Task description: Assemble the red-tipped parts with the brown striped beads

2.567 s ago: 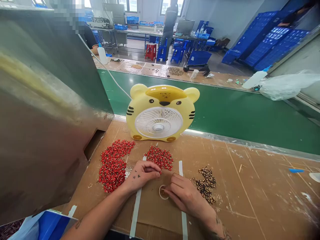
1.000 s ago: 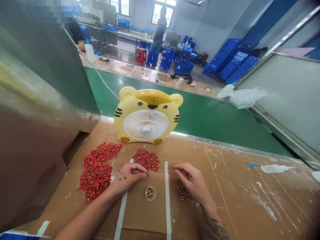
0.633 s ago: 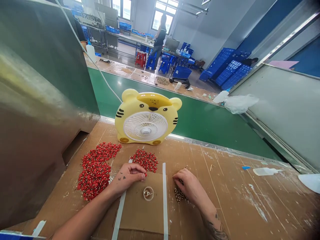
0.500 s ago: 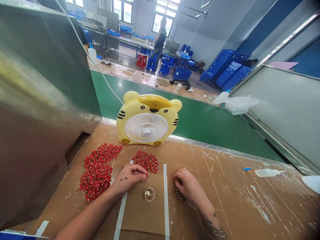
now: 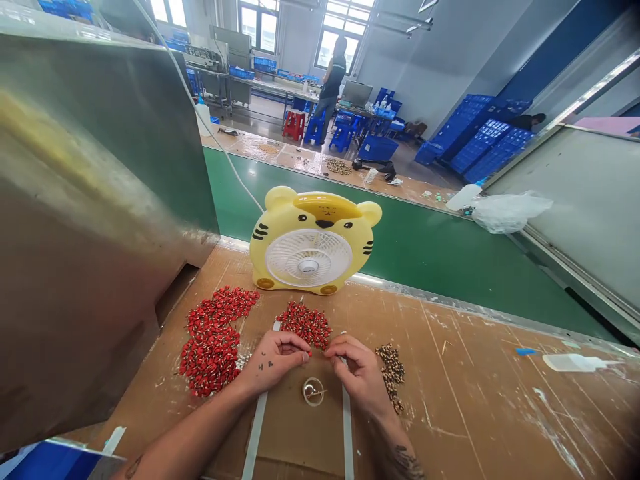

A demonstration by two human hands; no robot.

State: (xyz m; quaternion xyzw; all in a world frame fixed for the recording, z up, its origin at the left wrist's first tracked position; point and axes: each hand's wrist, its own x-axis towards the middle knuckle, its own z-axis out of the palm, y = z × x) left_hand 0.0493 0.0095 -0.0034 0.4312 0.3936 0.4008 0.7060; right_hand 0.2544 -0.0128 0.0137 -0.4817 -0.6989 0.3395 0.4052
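My left hand (image 5: 274,360) rests on the cardboard with its fingers pinched on a small red part at the near edge of the smaller red pile (image 5: 306,324). My right hand (image 5: 356,370) is curled close beside it, fingertips pinched together and almost touching the left fingertips; what they hold is too small to make out. A small clear round cap (image 5: 313,391) with a metal piece in it sits just below both hands. A larger red pile (image 5: 215,339) lies to the left and a pile of brown metal parts (image 5: 392,370) to the right.
A yellow tiger-shaped fan (image 5: 313,241) stands behind the piles at the edge of a green conveyor belt (image 5: 440,257). A big metal housing (image 5: 85,220) fills the left side. A white squeeze bottle (image 5: 575,362) lies at the right. A person (image 5: 334,70) stands far behind.
My right hand has left the brown metal pile and moved left to meet the left hand above the clear cap. The left hand has stayed pinched at the red pile.
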